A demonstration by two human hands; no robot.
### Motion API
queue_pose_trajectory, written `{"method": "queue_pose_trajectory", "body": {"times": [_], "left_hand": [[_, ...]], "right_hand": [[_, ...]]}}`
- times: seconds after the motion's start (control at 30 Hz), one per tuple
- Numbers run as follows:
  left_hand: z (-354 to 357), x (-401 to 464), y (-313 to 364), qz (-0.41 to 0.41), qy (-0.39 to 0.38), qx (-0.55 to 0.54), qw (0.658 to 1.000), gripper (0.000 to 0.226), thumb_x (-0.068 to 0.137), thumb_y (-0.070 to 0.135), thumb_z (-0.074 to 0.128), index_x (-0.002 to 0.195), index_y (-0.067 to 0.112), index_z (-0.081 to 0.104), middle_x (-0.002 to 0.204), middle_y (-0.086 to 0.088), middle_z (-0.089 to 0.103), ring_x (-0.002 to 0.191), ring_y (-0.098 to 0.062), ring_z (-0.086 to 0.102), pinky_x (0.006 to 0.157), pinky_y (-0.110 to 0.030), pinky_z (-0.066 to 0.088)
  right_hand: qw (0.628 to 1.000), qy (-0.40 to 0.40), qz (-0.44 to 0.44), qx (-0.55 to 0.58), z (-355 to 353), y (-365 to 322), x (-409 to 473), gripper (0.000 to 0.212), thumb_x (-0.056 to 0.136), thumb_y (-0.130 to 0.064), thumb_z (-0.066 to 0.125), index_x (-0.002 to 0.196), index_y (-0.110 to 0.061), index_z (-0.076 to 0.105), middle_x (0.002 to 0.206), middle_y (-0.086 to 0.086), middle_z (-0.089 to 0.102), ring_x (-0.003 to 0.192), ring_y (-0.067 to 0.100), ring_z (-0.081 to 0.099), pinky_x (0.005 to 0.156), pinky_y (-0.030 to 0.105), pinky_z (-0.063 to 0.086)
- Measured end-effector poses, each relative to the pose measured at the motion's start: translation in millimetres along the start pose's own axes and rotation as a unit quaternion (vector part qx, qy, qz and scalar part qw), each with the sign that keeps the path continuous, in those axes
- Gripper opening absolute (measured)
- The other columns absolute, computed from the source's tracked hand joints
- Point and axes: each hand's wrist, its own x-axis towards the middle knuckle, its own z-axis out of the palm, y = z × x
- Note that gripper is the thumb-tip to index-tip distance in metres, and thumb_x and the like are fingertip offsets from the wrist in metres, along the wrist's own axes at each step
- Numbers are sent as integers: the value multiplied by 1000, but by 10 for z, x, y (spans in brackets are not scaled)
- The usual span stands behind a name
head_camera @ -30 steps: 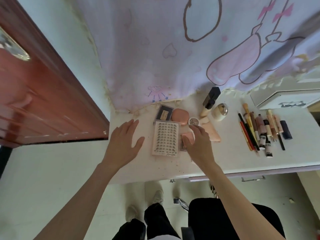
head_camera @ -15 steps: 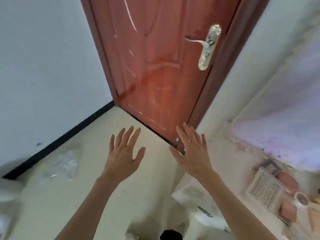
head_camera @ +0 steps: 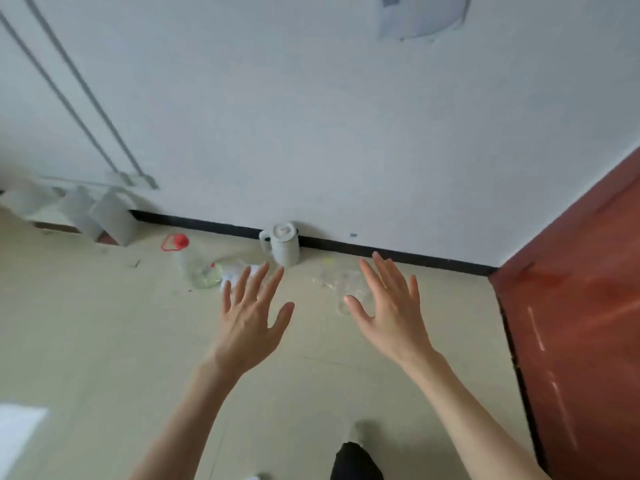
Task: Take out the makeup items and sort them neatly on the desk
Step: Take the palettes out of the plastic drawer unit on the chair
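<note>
My left hand (head_camera: 251, 315) and my right hand (head_camera: 389, 308) are both held out in the air over the floor, fingers spread and straight, holding nothing. The desk and the makeup items are out of view. The head view faces a white wall and beige floor.
A white kettle (head_camera: 282, 245) stands on the floor against the black skirting. A clear plastic bottle with a red cap (head_camera: 188, 259) and crumpled clear plastic (head_camera: 341, 284) lie nearby. A red-brown door (head_camera: 575, 306) is at the right. Grey boxes (head_camera: 104, 216) sit at the left wall.
The view has swung left, away from the desk, past the door to the wall and floor. My right hand has left the makeup items; both hands are now raised and spread.
</note>
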Motion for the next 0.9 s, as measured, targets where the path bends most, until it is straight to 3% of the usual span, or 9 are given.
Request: {"method": "queue_pose_trajectory", "body": {"times": [0.2, 0.47, 0.7, 0.9], "left_hand": [[-427, 3, -1127, -168, 66, 17, 983, 59, 92, 46, 41, 146, 32, 20, 155, 5, 17, 144, -21, 3, 116, -45, -2], [-1044, 430, -2232, -310, 135, 62, 939, 58, 93, 48, 36, 146, 33, 17, 156, 6, 13, 145, -18, -1, 116, -41, -5], [-1451, -66, -3101, -485, 206, 55, 848, 58, 93, 48, 35, 146, 36, 13, 156, 9, 9, 144, -15, -5, 114, -37, -10], [-1834, -809, -3981, -580, 246, 56, 775, 60, 92, 50, 31, 146, 35, 12, 156, 8, 8, 144, -14, -6, 115, -39, -8]], "right_hand": [[984, -73, -162, 25, 629, -1106, 1087, 64, 91, -52, 43, 147, -29, 22, 157, -3, 16, 144, 14, 10, 115, 48, 1], [937, -143, -317, -1, 1307, -2506, 2464, 66, 91, -52, 43, 148, -28, 20, 157, -2, 13, 145, 17, 8, 115, 50, 1], [850, -237, -470, -4, 2102, -4106, 2631, 65, 91, -57, 38, 148, -31, 18, 158, -3, 11, 145, 14, 3, 116, 47, -3], [780, -271, -564, -14, 2808, -5446, 2352, 65, 91, -57, 37, 148, -32, 16, 158, -3, 10, 145, 15, 4, 115, 47, -4]]}}
